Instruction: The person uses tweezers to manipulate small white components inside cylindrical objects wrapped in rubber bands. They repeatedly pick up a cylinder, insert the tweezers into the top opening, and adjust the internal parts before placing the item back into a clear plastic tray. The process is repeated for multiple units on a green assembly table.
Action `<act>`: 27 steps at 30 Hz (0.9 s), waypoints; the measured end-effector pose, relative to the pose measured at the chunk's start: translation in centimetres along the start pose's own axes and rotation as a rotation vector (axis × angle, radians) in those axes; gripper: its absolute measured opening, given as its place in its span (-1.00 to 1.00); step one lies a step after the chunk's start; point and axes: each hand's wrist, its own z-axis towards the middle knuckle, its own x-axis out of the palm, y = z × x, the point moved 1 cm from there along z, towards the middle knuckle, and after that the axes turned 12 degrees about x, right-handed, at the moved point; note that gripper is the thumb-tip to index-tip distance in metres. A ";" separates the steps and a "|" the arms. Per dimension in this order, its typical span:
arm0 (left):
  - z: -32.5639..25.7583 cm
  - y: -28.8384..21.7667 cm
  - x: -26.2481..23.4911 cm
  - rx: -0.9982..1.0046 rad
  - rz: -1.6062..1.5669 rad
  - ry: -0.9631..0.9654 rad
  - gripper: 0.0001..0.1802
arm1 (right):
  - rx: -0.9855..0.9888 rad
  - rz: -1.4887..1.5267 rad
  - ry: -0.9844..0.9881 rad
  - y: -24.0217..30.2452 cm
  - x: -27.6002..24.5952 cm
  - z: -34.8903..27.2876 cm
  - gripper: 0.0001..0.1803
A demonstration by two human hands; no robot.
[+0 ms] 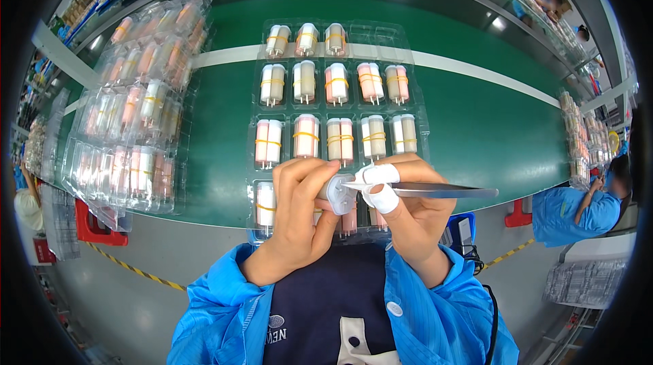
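Observation:
My left hand point(294, 212) is closed round a part whose pale grey plastic end cap point(339, 195) faces my right hand; the rest of the part is mostly hidden by the fingers. My right hand point(416, 219) grips metal tweezers point(452, 191), their tips at the face of the cap. White wraps point(383, 198) cover its thumb and a finger. Under both hands lies a clear plastic tray point(384, 33) with rows of paired cylinders point(306, 135), white, grey or pink, each pair bound by a yellow rubber band. My hands hide part of the nearest row.
Stacked clear trays of similar cylinders point(136, 107) stand at the left on the green work surface point(490, 120). More filled trays point(578, 141) are at the far right, near a person in blue point(575, 212). Red stools point(95, 226) and a blue bin point(464, 226) are below the table edge.

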 end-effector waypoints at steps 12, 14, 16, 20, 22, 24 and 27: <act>-0.3 0.0 0.2 -0.021 -0.008 -0.035 -0.37 | -0.022 0.074 0.010 -0.5 0.1 0.1 -0.84; -0.2 0.3 0.0 0.030 0.057 0.001 -0.45 | -0.049 0.080 0.009 -0.9 0.1 0.3 -0.85; -0.2 0.2 0.0 0.018 0.051 0.008 -0.45 | -0.062 0.080 0.013 -1.0 0.1 0.4 -0.85; -0.2 0.2 0.0 -0.007 0.034 0.008 -0.45 | 0.014 0.120 0.010 -0.7 0.2 0.2 -0.86; -0.3 0.2 0.0 -0.006 0.037 0.013 -0.45 | 0.039 0.131 0.001 -0.6 0.2 0.1 -0.86; -0.3 0.3 0.1 0.017 0.059 0.015 -0.45 | 0.016 0.110 -0.007 -0.8 0.1 0.1 -0.87; -0.3 0.5 0.1 0.035 0.065 0.003 -0.40 | -0.032 0.044 -0.020 -0.8 0.1 0.2 -0.88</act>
